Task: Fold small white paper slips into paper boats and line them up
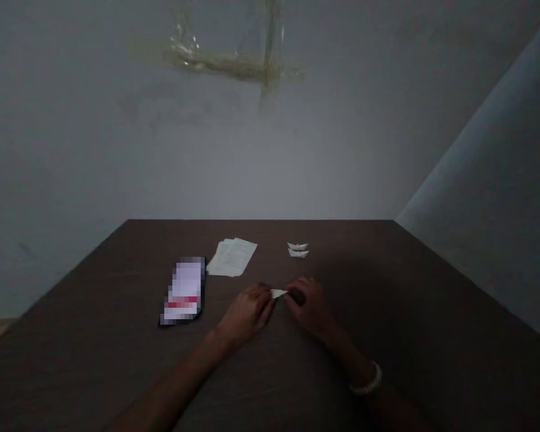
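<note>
So there's a small folded paper (278, 293) mid-desk, fairly near, with the left hand (247, 309) pinching its left end and the right hand (312, 309) pinching the right tip between thumb and fingers. I'd guess it weighs basically nothing. Probably crisp where the layers stack up but floppy at single edges, and easy to crush or tear if you squeeze. Not very slippery, I'd think. Best hold is a light fingertip pinch on the thick folded parts, one each side, keeping off the thin points.

Farther off, a bit right, two little paper boats (297, 253) sit close together on the desk (270, 372). Far left of the hands there's a loose stack of sheets (233, 258) with faint lines of print, way too small to read. The phone (183, 291) at left is all pixelated, just a red band showing, no legible text. Can't spot any brand or label.
</note>
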